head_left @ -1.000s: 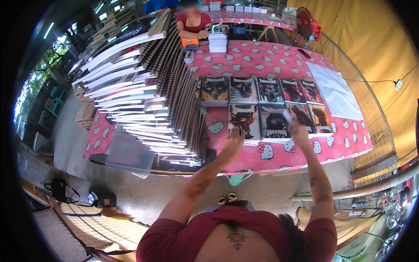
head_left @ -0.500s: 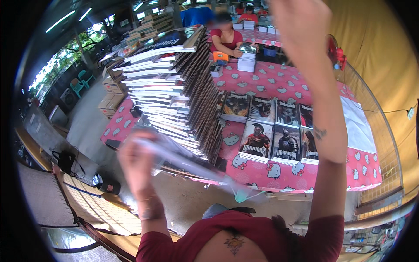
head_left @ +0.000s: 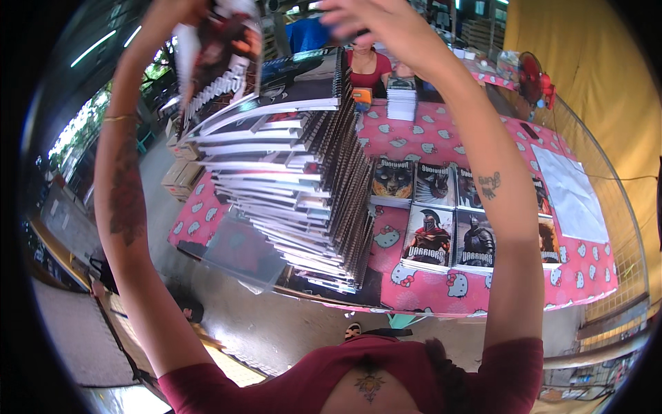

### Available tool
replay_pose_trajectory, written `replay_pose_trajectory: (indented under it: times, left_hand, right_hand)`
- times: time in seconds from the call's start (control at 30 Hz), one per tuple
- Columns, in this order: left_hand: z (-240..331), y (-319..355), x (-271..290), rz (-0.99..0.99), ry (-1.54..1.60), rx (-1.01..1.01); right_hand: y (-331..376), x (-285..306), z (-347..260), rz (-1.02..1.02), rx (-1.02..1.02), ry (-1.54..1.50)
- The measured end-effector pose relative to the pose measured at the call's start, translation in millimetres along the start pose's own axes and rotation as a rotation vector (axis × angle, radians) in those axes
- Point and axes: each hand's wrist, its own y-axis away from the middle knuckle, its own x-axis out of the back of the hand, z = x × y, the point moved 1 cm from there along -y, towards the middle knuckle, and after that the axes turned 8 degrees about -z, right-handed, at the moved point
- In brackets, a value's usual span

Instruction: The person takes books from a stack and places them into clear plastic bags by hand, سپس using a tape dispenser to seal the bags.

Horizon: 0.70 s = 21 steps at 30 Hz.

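A tall, leaning stack of spiral-bound notebooks (head_left: pixel 303 172) rises in front of me, with white page edges and dark covers. Raised at the far left of its top, my left hand (head_left: pixel 178 12) is closed on a notebook (head_left: pixel 221 62), which hangs tilted and blurred; part of that hand is cut off by the upper edge. My right hand (head_left: pixel 369 24) is lifted above the stack's right side, fingers apart and holding nothing. Beside the stack's foot, a clear plastic sheet (head_left: pixel 241 252) hangs partly over the table's near edge.
Shorter piles of notebooks (head_left: pixel 429 238) stand in rows on the pink patterned table (head_left: pixel 386 293). White paper (head_left: pixel 569 186) lies at the right, near a red fan (head_left: pixel 534 79). Across the table a person (head_left: pixel 369 65) sits by another notebook pile (head_left: pixel 402 100). Cardboard boxes (head_left: pixel 181 179) are stacked at left.
My left hand has let go of the plastic sheet, risen to the stack's top and taken hold of a notebook. My right hand has moved left, over the stack.
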Motion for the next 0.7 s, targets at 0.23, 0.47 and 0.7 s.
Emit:
replay_pose_trajectory:
  times: [0.23,0.47,0.7]
  left_hand:
    - [-39.9,-4.6,-87.3,-0.122,0.372,0.005]
    - [-136.5,199.0,-292.2,0.219,0.818,0.420]
    - [-132.8,203.9,-440.4,-0.253,0.818,0.571]
  right_hand:
    - [220.4,-21.5,224.1,-0.077,-0.698,0.279]
    - [405.6,-149.4,289.1,-0.564,-0.866,0.996]
    - [273.8,-61.2,220.9,0.058,-0.762,0.925]
